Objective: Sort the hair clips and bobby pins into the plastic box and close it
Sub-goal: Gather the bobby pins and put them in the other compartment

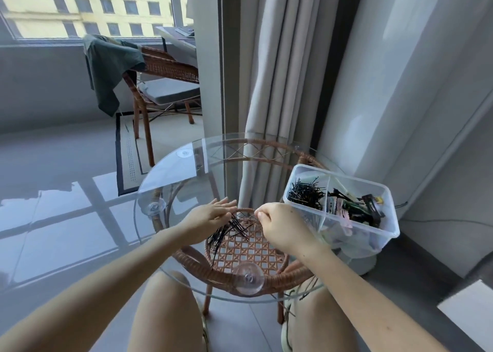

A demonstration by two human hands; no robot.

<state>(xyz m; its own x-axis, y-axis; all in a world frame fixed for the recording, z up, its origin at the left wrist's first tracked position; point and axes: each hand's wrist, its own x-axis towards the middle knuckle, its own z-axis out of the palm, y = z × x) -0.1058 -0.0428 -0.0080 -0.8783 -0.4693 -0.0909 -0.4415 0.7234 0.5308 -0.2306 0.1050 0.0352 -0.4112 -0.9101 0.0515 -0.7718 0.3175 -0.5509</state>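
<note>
I am looking down at the round glass table [170, 180], and I am working from its left side across. My left hand [210, 218] is lying flat with fingers stretched out near the middle of the table, pressing against the loose heap of black bobby pins [226, 231] that is fanning toward the near edge. Just right of that heap, my right hand [277, 226] is curling into a narrow pinch; I think it is gripping a pin or two between thumb and forefinger, though the blur is making that hard to confirm. At the right edge of the table the plastic box [386, 234] is sitting open, partly overhanging the rim. Its left compartment is already holding a dark pile of sorted pins [306, 194], and its right compartment is holding the hair clips [357, 207]. I am judging the clips done, the pins roughly half moved, and the closing not yet begun; no lid is showing.
</note>
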